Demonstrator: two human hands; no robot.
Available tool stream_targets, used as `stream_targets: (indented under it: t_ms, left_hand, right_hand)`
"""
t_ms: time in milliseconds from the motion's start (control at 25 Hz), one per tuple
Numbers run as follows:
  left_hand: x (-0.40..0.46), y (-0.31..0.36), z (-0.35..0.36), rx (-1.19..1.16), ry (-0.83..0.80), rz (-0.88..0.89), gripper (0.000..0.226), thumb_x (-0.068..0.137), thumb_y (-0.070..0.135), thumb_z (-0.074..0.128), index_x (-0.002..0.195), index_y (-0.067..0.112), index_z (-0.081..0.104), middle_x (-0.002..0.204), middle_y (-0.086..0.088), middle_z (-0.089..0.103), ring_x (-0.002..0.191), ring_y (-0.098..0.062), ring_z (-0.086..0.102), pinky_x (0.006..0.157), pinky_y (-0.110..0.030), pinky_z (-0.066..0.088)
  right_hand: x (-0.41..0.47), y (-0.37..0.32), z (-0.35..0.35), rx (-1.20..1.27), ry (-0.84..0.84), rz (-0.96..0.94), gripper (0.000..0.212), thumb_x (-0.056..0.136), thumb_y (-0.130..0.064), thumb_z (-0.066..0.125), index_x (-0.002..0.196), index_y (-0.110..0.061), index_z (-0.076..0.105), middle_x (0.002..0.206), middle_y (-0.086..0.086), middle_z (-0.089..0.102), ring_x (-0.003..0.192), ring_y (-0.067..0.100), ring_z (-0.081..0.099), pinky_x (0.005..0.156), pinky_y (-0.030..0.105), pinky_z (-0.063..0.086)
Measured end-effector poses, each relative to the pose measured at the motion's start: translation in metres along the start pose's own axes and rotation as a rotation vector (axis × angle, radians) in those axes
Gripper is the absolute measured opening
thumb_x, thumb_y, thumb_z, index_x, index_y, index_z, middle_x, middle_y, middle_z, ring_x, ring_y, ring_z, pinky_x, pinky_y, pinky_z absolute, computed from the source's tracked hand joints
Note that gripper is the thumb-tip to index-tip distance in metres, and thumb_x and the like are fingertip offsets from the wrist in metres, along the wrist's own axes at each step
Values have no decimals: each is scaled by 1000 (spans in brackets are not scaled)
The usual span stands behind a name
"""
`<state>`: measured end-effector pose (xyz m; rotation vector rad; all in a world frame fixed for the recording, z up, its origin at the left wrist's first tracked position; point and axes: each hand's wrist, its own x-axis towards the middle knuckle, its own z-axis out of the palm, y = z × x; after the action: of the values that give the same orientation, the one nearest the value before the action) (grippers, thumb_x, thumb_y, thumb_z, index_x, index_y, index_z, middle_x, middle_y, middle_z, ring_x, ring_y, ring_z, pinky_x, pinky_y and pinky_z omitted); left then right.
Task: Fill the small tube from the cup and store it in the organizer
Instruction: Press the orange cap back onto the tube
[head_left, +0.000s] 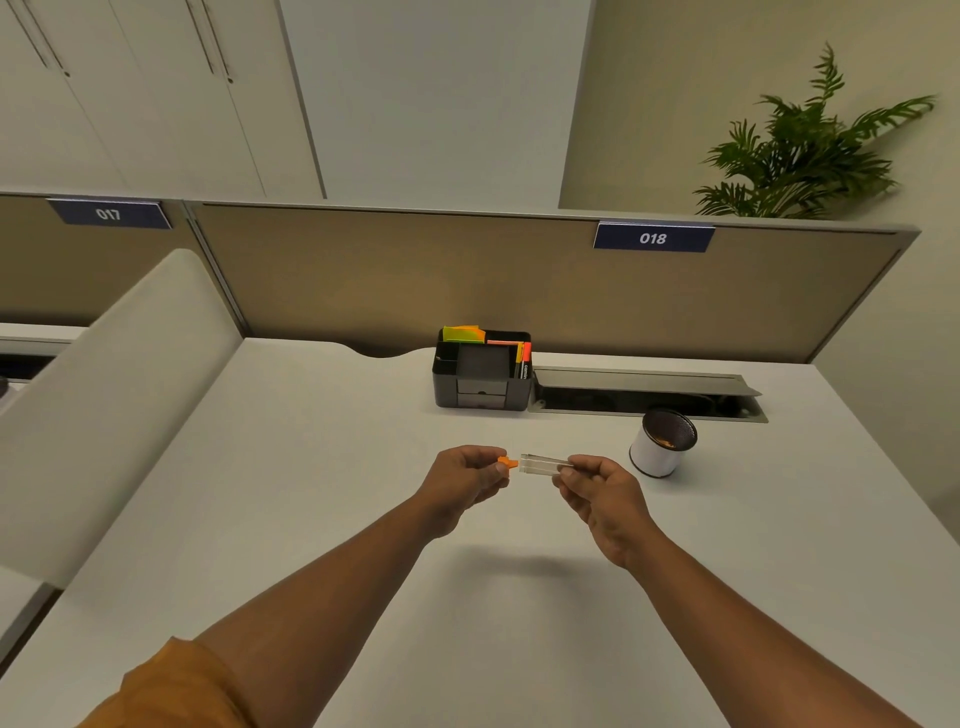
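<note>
Clear small tube (543, 464) pinched level in right hand (602, 493); orange cap (508, 462) gripped apart in left hand (467, 480). Pale bench (311, 467), cup (661, 444) near, organizer (480, 371) behind.

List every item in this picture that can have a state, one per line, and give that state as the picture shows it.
Tube: uncapped, held level in the right hand.
Orange cap: off the tube, pinched in the left hand.
Cup: upright on the desk, open-topped, something orange inside.
Organizer: upright, drawers shut, markers and sticky notes in its top compartments.
Cable tray lid: raised open.
</note>
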<state>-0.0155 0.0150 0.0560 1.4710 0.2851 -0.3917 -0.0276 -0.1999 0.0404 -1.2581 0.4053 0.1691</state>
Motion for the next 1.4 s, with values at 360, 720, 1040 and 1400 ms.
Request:
stream_targets:
  t_ms: [360,720,1040,1400]
  left_hand:
    - [1,6,2,-21,-18,4,25,88,9,73,113,8,72,109,-15,75,97,-27,73,82,-28,60]
    - [20,9,-5,-45,-38,-15,23,85,3,75,109,4,75,109,-17,75,98,-28,73,83,-29,61]
    - [29,3,-5,-95,-10,-9,25,86,2,74,111,2,73,108,-18,75,96,-27,74,78,-25,61]
    - [76,-32,-12,422,136,73,28,99,19,56,122,9,69,120,-8,70,109,-23,63,96,-34,49]
  right_hand:
    - [2,-3,5,-32,-59,-14,24,88,8,68,107,-5,71,99,13,78,90,28,76,74,28,62]
    - [24,-7,10,-142,-60,5,15,86,-1,74,101,-4,74,90,13,78,82,28,77,69,27,61]
    - [38,-19,17,-295,-73,19,15,81,1,79,95,-3,74,94,18,75,77,27,77,65,26,60]
    - [76,-1,30,-862,-4,-14,17,71,-11,88,78,-19,73,83,1,71,77,21,66,65,35,56]
